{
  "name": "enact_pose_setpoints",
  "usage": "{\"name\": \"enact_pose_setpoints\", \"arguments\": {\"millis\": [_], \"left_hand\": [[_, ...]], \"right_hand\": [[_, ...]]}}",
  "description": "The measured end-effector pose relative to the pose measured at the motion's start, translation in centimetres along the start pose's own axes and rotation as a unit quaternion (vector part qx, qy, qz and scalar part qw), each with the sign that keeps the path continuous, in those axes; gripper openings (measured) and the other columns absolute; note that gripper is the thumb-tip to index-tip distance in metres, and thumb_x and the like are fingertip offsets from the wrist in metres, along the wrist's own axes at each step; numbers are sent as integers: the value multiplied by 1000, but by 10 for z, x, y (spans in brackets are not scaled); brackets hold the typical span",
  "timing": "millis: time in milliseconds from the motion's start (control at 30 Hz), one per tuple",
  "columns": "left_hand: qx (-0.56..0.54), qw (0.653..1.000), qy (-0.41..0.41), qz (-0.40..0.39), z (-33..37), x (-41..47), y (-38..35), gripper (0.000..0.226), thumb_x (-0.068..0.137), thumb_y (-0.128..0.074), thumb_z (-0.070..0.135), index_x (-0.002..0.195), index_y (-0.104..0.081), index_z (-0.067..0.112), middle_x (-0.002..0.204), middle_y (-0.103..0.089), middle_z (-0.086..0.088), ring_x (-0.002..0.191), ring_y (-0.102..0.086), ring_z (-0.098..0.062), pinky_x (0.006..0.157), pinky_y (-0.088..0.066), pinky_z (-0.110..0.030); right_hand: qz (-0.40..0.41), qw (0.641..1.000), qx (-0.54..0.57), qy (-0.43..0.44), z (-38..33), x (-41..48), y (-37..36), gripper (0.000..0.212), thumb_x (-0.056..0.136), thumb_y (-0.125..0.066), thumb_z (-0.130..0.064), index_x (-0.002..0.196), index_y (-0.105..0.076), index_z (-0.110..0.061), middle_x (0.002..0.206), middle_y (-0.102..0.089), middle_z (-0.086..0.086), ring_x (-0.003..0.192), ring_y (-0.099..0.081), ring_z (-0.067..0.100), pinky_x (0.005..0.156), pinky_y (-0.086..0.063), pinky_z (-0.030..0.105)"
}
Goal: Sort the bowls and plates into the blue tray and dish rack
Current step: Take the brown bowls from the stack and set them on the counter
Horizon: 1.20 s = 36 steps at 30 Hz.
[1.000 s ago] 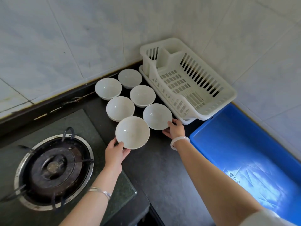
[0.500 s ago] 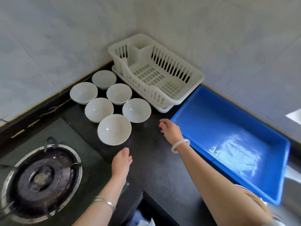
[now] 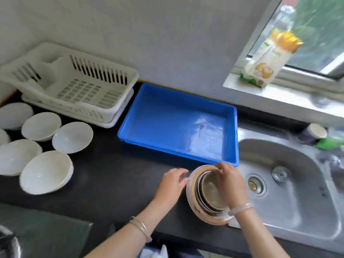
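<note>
My right hand (image 3: 230, 185) hooks its fingers over the far rim of the stack of plates (image 3: 211, 194). The stack sits on the surface (image 3: 111, 179) just before the blue tray (image 3: 158, 146), beside the sink (image 3: 297, 198). My left hand (image 3: 172, 186) rests relaxed fingers against its left rim. White bowls (image 3: 46, 172) stand by the dish rack (image 3: 74, 86).

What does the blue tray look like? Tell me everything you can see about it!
The blue tray is a rectangular, plastic-looking box with low walls and a lipped rim. It lies flat on the black counter by the wall, between the white dish rack and the steel sink. No dishes are in it; a pale, creased patch shines on its floor. A stack of plates sits at its near right corner; whether they touch is unclear.
</note>
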<state>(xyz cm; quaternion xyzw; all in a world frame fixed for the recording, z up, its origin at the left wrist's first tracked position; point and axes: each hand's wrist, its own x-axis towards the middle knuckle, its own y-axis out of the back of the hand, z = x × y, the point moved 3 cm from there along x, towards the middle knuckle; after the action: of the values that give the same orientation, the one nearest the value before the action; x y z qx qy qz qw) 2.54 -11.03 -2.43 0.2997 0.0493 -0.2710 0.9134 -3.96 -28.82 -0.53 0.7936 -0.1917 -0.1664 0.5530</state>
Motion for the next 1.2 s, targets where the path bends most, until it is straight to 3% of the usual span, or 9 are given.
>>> {"name": "enact_pose_setpoints", "arguments": {"millis": [167,267,467,667,867,1067,1200], "left_hand": [[45,997,-38,-39,26,0,-37,34,88,-61,27,121,-61,19,109,-61,1,95,-56,-11,79,-37,-15],[60,997,-41,-23,29,0,-45,33,88,-61,26,121,-61,23,101,-55,7,85,-50,-5,77,-35,-14],[54,997,-37,-28,30,1,-47,29,89,-60,28,117,-62,23,99,-54,8,85,-52,-4,76,-39,-15],[34,999,-16,-21,30,2,-47,23,94,-50,28,107,-66,18,98,-55,9,87,-55,-3,67,-37,-6],[72,997,-1,-6,37,5,-49,5,88,-60,23,84,-62,20,97,-51,10,80,-52,-4,61,-35,-6],[61,998,14,19,47,7,-43,15,89,-57,19,74,-56,18,74,-60,4,65,-54,-7,51,-35,-11],[48,998,23,19,52,9,-32,15,89,-56,17,75,-58,13,75,-63,-1,68,-56,-11,56,-41,-18]], "right_hand": [[-18,996,7,-83,44,-23,4,12,81,-67,-14,90,-66,-6,91,-66,15,83,-60,35,66,-43,37],[-9,995,30,-90,49,-25,3,8,80,-67,-12,83,-62,-5,85,-66,15,78,-60,34,60,-34,33],[3,995,25,-93,51,-23,7,9,86,-59,-17,86,-55,-9,84,-68,13,78,-61,34,58,-34,33],[-13,987,108,-116,60,-17,16,6,87,-56,-12,89,-51,-8,77,-67,19,73,-60,39,64,-47,40],[-21,970,182,-160,72,-19,21,13,86,-60,-12,81,-48,-15,73,-65,9,69,-60,31,60,-43,31],[-1,954,249,-167,77,-22,38,11,86,-61,-10,84,-54,-19,72,-67,5,63,-62,20,60,-54,35],[3,940,299,-167,74,-18,53,15,86,-62,-7,96,-63,-19,70,-68,0,58,-65,15,53,-59,34]]}}
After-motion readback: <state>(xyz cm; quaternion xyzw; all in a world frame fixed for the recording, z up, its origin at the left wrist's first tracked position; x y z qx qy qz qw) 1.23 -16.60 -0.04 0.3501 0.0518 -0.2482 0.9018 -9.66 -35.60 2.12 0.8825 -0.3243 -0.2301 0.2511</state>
